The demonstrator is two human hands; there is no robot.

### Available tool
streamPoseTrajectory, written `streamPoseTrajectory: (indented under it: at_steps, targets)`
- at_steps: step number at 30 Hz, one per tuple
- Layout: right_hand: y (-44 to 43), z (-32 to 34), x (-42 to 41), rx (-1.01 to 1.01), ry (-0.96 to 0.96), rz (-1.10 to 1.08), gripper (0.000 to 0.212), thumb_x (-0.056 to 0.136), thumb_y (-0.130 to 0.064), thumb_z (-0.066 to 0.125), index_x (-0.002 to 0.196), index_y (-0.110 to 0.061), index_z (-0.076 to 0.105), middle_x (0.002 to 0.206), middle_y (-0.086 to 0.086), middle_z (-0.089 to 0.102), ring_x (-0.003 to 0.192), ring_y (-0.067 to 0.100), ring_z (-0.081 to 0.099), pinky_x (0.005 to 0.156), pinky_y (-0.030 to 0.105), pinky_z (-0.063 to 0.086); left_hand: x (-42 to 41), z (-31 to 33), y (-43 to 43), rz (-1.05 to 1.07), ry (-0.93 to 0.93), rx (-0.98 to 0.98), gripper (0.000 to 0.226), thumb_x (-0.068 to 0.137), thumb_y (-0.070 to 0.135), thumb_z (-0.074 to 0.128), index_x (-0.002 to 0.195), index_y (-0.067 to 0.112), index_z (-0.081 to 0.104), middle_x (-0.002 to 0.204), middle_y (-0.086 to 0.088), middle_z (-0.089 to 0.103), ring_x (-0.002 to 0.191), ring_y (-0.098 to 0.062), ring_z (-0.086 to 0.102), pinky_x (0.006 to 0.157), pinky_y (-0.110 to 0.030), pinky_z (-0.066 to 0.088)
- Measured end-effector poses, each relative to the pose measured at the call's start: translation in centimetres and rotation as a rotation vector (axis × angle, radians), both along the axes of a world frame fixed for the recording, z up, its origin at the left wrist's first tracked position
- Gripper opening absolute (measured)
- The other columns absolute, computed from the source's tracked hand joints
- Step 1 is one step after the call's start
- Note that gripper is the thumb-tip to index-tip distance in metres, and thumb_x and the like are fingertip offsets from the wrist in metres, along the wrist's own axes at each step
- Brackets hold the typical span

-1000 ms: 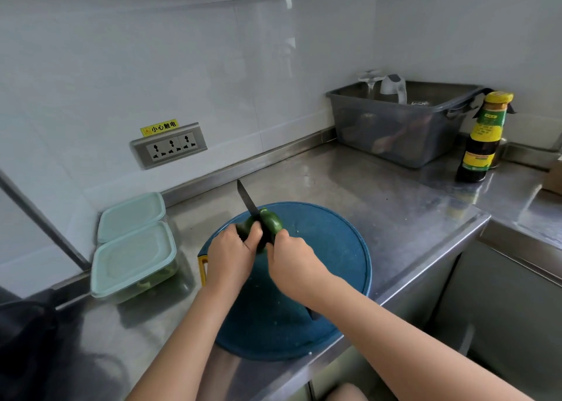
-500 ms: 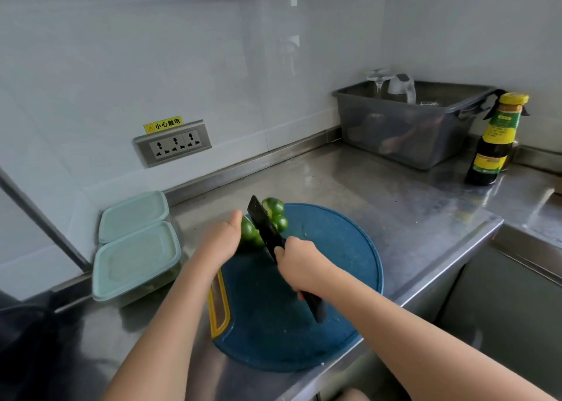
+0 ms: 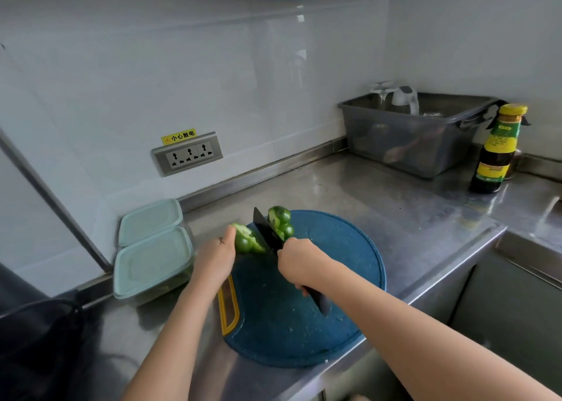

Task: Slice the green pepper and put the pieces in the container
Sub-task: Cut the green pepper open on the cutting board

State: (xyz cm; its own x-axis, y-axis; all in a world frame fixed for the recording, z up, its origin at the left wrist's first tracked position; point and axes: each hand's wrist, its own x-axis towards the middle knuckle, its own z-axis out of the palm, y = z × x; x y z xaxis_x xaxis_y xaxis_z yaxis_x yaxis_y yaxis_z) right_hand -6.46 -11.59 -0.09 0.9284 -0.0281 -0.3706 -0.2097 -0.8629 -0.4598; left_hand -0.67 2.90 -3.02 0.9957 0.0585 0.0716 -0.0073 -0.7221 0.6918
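Stainless steel counter (image 3: 380,206) along a white tiled wall (image 3: 152,66), and on it I've got a round blue cutting board (image 3: 334,263), with its yellow handle slot (image 3: 228,306) on the left side.

Right hand (image 3: 299,260) is wrapped tight round the handle of a dark knife (image 3: 266,233). The blade points away from me and sits between two pieces of pepper.

Left hand (image 3: 214,257) is closed against the left pepper half (image 3: 244,242), thumb along its top, holding it at the board's far-left rim. I can't see the fingertips behind the piece.

Right pepper half (image 3: 281,222) stands free just the other side of the blade, with no hand on it.

Left of the board sit a front container (image 3: 153,263) and a rear container (image 3: 150,221), touching, both wearing pale green lids, tucked against the wall.

Higher up there's a triple wall socket (image 3: 188,154). Far right, a grey tub (image 3: 410,139) sits in the corner, with a dark sauce bottle (image 3: 495,154) just beside it.
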Motion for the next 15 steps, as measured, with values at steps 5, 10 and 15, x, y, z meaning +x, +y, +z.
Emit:
streamPoseTrajectory:
  at_steps: [5,10,15]
  targets:
    - [-0.6,1.2,-0.3,0.099,-0.027,0.036,0.025,0.098,-0.012,0.033,0.094,0.003,0.052,0.054,0.008,0.051,0.028,0.016,0.046,0.037,0.024,0.037,-0.6,-0.2,0.6,0.063,0.088,-0.316,0.048,0.097,0.045,0.028,0.084,0.010,0.058,0.070,-0.015,0.067,0.064,-0.029,0.065,0.056,-0.031,0.046]
    - [-3.7,4.8,-0.6,0.389,-0.296,-0.122,0.035,0.097,-0.034,0.035,0.077,-0.007,0.047,0.053,0.008,0.048,0.035,0.020,0.044,0.038,0.022,0.041,-2.0,1.1,0.3,-0.022,0.342,-1.029,0.046,0.097,0.034,0.026,0.101,0.001,0.057,0.077,-0.020,0.070,0.057,-0.023,0.068,0.047,-0.022,0.052]
    - [-10.3,5.2,1.3,0.097,-0.449,-0.148,0.031,0.098,-0.032,0.032,0.085,-0.009,0.048,0.077,0.013,0.059,0.053,0.028,0.058,0.052,0.031,0.046,-2.8,1.6,-0.9,-0.147,0.489,-1.321,0.048,0.097,0.038,0.032,0.109,-0.001,0.056,0.091,-0.025,0.070,0.074,-0.033,0.071,0.054,-0.031,0.058]
